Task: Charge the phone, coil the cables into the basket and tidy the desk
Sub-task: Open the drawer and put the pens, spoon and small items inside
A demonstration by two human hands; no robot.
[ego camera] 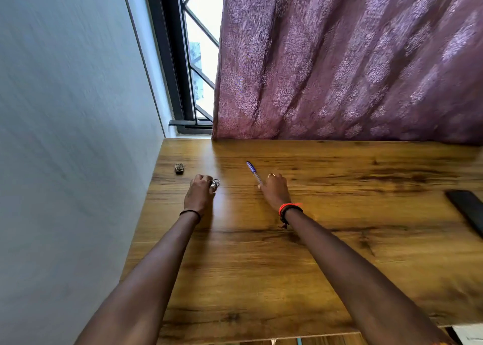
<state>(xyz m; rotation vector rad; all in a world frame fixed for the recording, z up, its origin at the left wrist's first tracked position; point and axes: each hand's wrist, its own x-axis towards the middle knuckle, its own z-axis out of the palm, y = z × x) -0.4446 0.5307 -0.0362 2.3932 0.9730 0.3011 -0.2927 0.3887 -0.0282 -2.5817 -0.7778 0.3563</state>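
On the wooden desk (326, 253) my left hand (199, 193) is closed around a small metal padlock (214, 183), whose shackle sticks out past my fingers. My right hand (275, 189) grips a blue pen (253, 171) by its lower end, the capped tip pointing away and left. A dark phone (467, 208) lies flat at the desk's right edge, partly cut off by the frame. No cable or basket is in view.
A small dark carved object (179, 168) lies near the desk's far left corner, beside the white wall (73, 135). A purple patterned curtain (352, 62) hangs along the back edge, with a barred window (196, 57) to its left.
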